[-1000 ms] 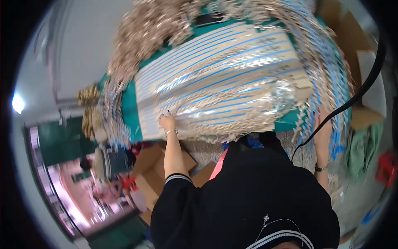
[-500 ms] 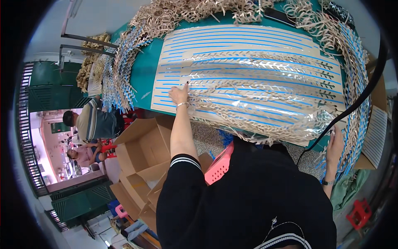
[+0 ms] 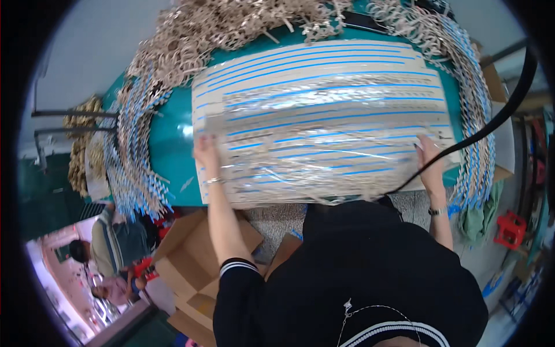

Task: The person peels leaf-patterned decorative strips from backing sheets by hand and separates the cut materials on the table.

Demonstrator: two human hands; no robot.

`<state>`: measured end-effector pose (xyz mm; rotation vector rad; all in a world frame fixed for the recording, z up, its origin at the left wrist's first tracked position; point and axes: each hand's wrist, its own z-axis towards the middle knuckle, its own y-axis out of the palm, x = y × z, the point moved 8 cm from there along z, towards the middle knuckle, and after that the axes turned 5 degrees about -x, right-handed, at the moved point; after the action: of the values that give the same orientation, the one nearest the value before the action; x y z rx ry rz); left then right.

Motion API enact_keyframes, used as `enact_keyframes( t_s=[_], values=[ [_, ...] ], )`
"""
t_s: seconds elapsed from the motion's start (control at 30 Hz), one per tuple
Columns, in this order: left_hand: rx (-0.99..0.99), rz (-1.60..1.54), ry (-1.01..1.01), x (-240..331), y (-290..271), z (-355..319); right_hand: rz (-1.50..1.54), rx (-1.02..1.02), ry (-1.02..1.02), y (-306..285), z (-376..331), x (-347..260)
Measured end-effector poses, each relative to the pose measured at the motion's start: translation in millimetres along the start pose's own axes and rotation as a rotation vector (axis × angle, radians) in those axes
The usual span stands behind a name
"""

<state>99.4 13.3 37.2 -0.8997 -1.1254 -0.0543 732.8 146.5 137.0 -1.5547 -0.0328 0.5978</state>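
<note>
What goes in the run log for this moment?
left hand: flat on striped sheet's left edge | right hand: on right edge | teal table underneath

One teal table (image 3: 173, 139). One large pale sheet (image 3: 324, 81) with blue stripes on it, under one layer of clear plastic film (image 3: 329, 156). Two hands on sheet: left hand (image 3: 206, 155) at its left edge, right hand (image 3: 429, 157) at its right edge. Heaps of tan and blue-tipped cut strips (image 3: 139, 144) along table's left, far and right edges, too many to count. One black cable (image 3: 491, 124). Open cardboard boxes (image 3: 191, 260) below table's near edge, at least two. One red stool (image 3: 510, 228).
</note>
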Motion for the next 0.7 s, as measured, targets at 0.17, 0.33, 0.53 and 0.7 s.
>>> enact_keyframes(
  t_s=[0.17, 0.33, 0.53, 0.7],
  values=[
    [0.074, 0.870, 0.115, 55, -55, 36, -0.202, -0.201, -0.165, 55, 11, -47],
    [-0.155, 0.587, 0.449, 169, 66, -37, -0.239, -0.177, -0.164, 109, -16, -45],
    [-0.582, 0.562, 0.834, 217, 220, -208, -0.047, -0.062, -0.199, 100, -19, -40],
    [-0.593, 0.748, 0.859, 214, 248, -228, 0.686, 0.167, 0.088, 73, 13, 55]
  ],
)
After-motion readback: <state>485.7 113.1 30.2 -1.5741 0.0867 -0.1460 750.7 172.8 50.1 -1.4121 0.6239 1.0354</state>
